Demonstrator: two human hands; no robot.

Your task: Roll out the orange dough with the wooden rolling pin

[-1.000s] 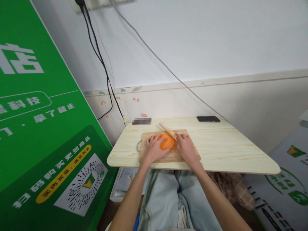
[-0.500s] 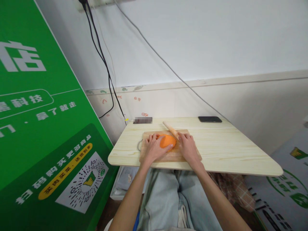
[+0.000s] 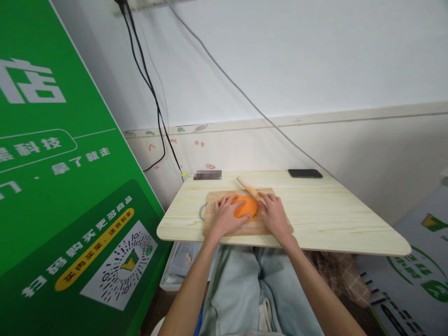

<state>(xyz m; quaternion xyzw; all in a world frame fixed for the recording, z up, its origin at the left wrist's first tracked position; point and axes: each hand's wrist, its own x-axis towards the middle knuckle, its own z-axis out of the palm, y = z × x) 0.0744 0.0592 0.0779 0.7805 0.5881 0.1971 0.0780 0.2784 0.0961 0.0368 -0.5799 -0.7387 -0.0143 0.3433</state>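
An orange lump of dough [image 3: 245, 207] lies on a wooden cutting board [image 3: 266, 226] near the front edge of a light wooden table [image 3: 332, 219]. My left hand [image 3: 224, 216] curls round the lump's left side, thumb against its front. My right hand [image 3: 275, 213] presses against its right side with fingers bent. A wooden rolling pin [image 3: 247, 187] lies slanted at the board's back edge, just beyond my right fingers.
A black phone [image 3: 305, 173] lies at the table's back right. A small dark object [image 3: 207, 175] sits at the back left. A big green sign [image 3: 59, 186] leans at the left. Cables [image 3: 150, 88] hang down the wall behind.
My two hands have closed in a little on the orange lump, the right hand now touching its side. The camera view shifted slightly.
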